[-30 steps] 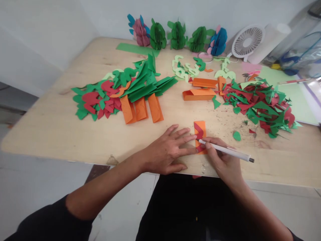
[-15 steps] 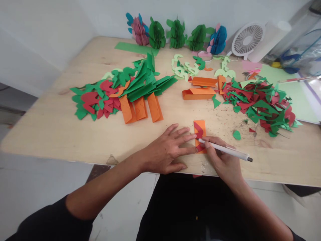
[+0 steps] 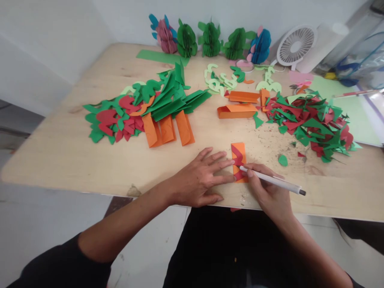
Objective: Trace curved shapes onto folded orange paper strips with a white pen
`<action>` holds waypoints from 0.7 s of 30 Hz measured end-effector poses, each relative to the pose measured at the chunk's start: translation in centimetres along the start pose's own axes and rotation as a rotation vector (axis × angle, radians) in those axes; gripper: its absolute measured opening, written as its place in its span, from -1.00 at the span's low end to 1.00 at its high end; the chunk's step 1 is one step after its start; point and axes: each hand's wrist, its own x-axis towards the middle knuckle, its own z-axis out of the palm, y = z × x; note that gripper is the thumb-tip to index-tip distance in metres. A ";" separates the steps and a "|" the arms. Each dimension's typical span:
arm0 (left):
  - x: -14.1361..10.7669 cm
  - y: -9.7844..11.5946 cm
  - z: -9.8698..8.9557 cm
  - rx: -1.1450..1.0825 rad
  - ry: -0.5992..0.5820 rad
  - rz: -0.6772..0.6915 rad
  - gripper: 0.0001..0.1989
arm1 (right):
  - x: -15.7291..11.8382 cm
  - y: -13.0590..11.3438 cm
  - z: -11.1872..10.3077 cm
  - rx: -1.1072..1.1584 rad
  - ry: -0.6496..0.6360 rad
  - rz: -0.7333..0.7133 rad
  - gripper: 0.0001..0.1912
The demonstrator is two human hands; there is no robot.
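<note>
Just below centre, the left hand (image 3: 201, 179) lies spread, 2 fingertips touching a red cutout (image 3: 237, 153) on orange paper (image 3: 242, 149); the right hand (image 3: 271, 197) grips a white pen (image 3: 277, 182).

Paper strip (image 3: 243, 150): on the table (image 3: 60, 140), near its front edge, a cut-out (image 3: 238, 154) lying on top.
Left hand (image 3: 199, 180): left of the strip, fingertips on its left side.
Right hand (image 3: 271, 193): right of the strip, a pen (image 3: 276, 182) in its grasp, the tip above or on the strip (which, the view cannot settle).
Scrap pile (image 3: 312, 122): farther right and behind.
Heap of shapes (image 3: 106, 117): well left, beside folded sheets (image 3: 177, 102).
Back of the table: five paper figures (image 3: 211, 40) in a row, a fan (image 3: 296, 46) to their right, a roll (image 3: 324, 46) right of that.
</note>
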 end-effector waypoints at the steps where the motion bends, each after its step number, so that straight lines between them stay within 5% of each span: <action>1: 0.0 0.0 0.0 0.001 0.000 -0.001 -0.45 | -0.1 0.0 0.0 0.004 -0.001 0.004 -0.83; 21: 0.1 0.1 0.0 0.011 -0.003 -0.007 -0.44 | -0.5 -0.2 -0.7 -0.058 -0.012 -0.021 -0.85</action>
